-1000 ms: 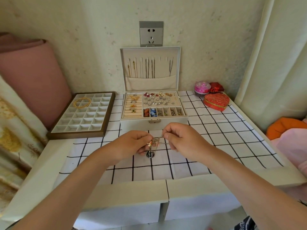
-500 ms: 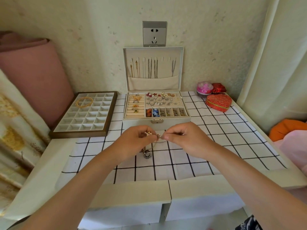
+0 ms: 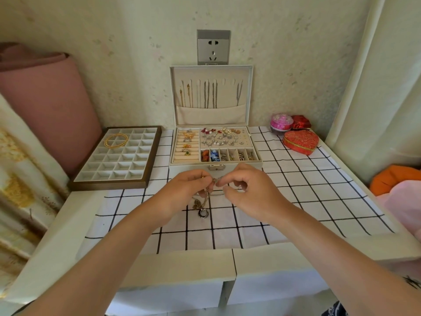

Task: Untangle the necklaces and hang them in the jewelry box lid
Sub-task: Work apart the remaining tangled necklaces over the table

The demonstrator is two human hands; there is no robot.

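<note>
A tangle of thin necklace chains (image 3: 206,198) hangs between my two hands above the checked cloth, and a dark ring pendant (image 3: 203,213) dangles from it onto the cloth. My left hand (image 3: 186,190) pinches the tangle from the left. My right hand (image 3: 248,190) pinches a chain from the right, fingertips almost touching the left ones. Just behind stands the white jewelry box (image 3: 237,166), its lid (image 3: 248,92) upright against the wall with several chains hung on its hooks above a fabric pocket.
A brown tray of small compartments (image 3: 109,184) with a gold bangle (image 3: 115,140) lies at the left. A red heart-shaped box (image 3: 300,142), a pink round box (image 3: 281,121) and a small red box (image 3: 301,122) sit at the back right. A wall socket (image 3: 213,47) is above the lid.
Both hands have risen slightly towards the box front with the tangle. The ring pendant stays low on the cloth, so more chain shows beneath the fingers.
</note>
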